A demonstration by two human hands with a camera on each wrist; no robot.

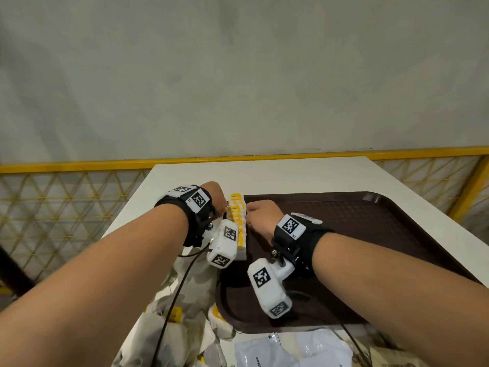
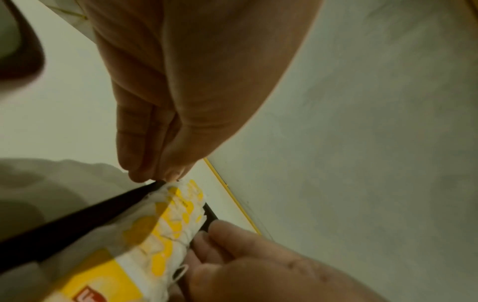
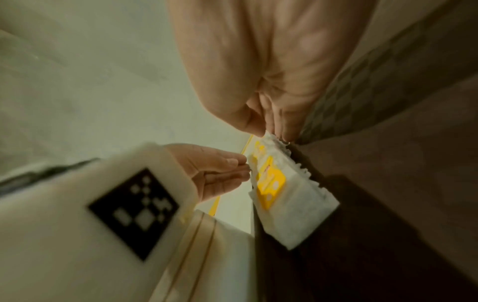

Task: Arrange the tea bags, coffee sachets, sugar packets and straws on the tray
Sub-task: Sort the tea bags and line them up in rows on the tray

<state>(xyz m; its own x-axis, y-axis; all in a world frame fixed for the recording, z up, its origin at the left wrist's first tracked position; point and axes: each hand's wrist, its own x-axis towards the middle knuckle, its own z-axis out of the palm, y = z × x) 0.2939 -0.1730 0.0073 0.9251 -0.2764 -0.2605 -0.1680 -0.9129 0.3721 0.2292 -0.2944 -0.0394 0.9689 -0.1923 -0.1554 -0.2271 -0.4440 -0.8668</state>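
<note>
A row of white tea bags (image 1: 238, 223) with yellow tags stands on edge along the left side of the brown tray (image 1: 357, 234). My left hand (image 1: 225, 205) is on the row's left side, its straight fingertips (image 2: 145, 173) touching the bags (image 2: 168, 235) at the tray rim (image 2: 77, 220). My right hand (image 1: 250, 207) is on the row's right side over the tray. In the right wrist view its thumb and fingers (image 3: 284, 130) pinch the far top corner of the tea bags (image 3: 292, 200). The left hand (image 3: 214, 171) shows opposite.
A heap of beige packets (image 1: 185, 327) lies on the white table (image 1: 264, 176) at the front left of the tray. White coffee sachets (image 1: 277, 350) lie in front of it. A yellow mesh fence (image 1: 66, 207) and a grey wall stand behind the table.
</note>
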